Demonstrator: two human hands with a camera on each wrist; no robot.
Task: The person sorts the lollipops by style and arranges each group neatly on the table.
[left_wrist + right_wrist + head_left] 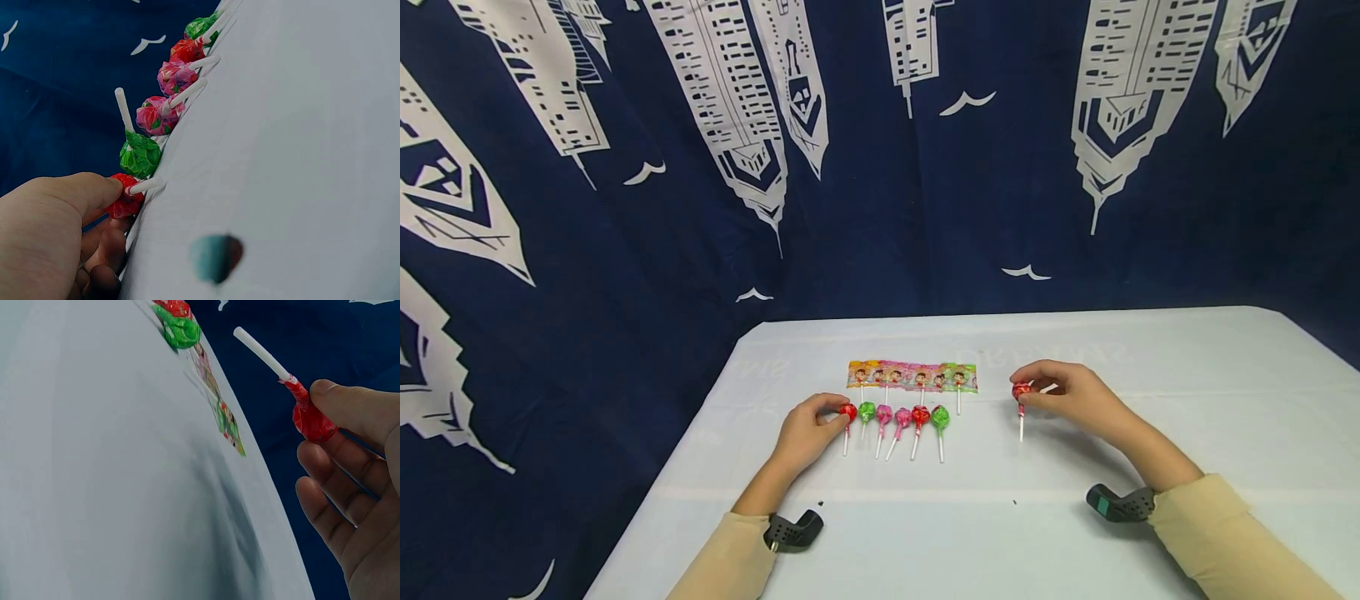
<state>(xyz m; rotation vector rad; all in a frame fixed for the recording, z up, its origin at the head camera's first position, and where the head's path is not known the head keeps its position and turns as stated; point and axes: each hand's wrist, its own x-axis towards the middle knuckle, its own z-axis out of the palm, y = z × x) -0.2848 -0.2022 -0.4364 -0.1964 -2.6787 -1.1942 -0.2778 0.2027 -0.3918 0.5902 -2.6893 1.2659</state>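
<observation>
At the left end of a row of round wrapped lollipops, my left hand (805, 432) pinches a red lollipop (127, 195) between thumb and fingers, its white stick pointing toward me. Next to it stand a green lollipop (866, 413), two pink ones (883, 415), another red one (921, 417) and a second green one (940, 418). Off to the right, my right hand (1078, 402) holds a separate red lollipop (312, 422) by its wrapped head. In the right wrist view its white stick (261, 353) is bare and raised off the table.
Behind the row lie flat-wrapped lollipops (895, 377) in orange, pink and green, side by side. The white table (940, 533) carries a few dark specks. A navy curtain (880, 208) with white buildings hangs behind. Each wrist wears a black device (795, 531).
</observation>
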